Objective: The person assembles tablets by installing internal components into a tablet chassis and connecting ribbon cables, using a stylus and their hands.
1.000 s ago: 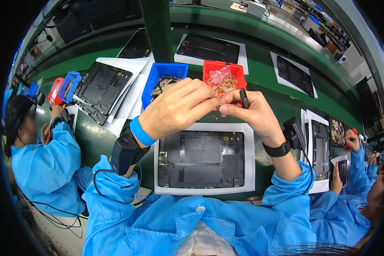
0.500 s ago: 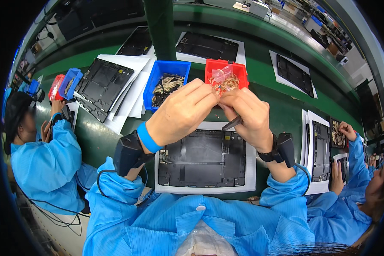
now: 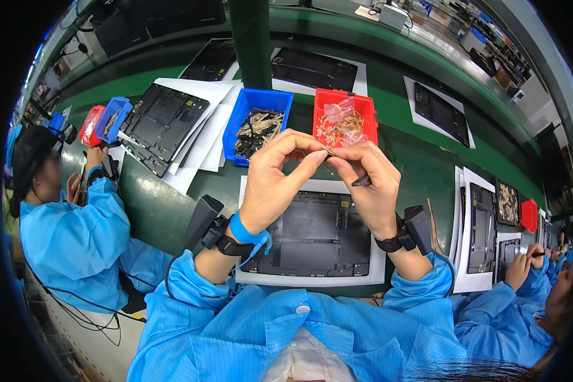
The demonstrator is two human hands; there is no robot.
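In front of me a black flat device housing (image 3: pixel 312 239) lies on a white sheet (image 3: pixel 377 261). Above its far edge, my two hands meet fingertip to fingertip. My left hand (image 3: pixel 272 181) is closed in a pinch on a tiny thin part (image 3: pixel 328 152), too small to name. The same bit is pinched by my right hand (image 3: pixel 374 184), which also keeps a dark slim tool (image 3: pixel 361 181) tucked under its fingers. Just beyond stand a blue bin (image 3: pixel 226 135) with thin tan and black strips and a red bin (image 3: pixel 371 121) with small tan parts and clear plastic bags.
More black housings (image 3: pixel 165 121) lie on papers to the left, along the back and at the right. A green post (image 3: pixel 251 44) rises behind the blue bin. Co-workers in blue smocks sit at left (image 3: pixel 76 248) and right (image 3: pixel 503 325). Cables hang at lower left.
My hands have drawn slightly nearer to me, and my left hand has turned so its thumb and finger show. At right, the co-worker's hands have come together, away from the parts tray.
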